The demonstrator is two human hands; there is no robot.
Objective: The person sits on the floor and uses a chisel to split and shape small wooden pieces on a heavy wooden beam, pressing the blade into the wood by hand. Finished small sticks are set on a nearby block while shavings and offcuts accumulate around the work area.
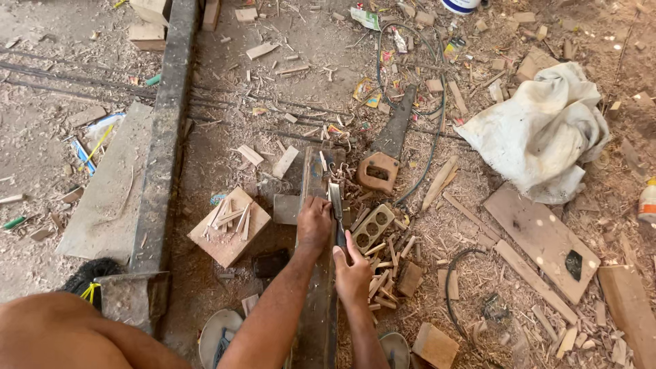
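Your left hand (313,223) lies palm down, fingers curled over the long dark weathered wooden plank (316,301) that runs away from you across the sawdust-strewn floor, pressing it flat. Your right hand (353,273) is wrapped shut around the handle of a steel-bladed chisel (335,205), whose blade points away from you along the plank's right edge, just beside your left hand. As for containers, you have one small pale wooden frame with three oval openings (372,226) just right of the chisel, with nothing visible in the openings; a white bucket (460,5) is cut off at the top edge, so its contents cannot be seen. Left of the plank, one square pale wooden block (229,229) carries a small heap of thin wood slivers. One handsaw with a rusty-brown wooden handle (380,169) lies beyond the frame, its blade dim against the dirt. One crumpled white cloth sack (540,130) sits well apart to the right. Two rounded pale objects by your forearms are cut off at the bottom edge and are hard to make out.
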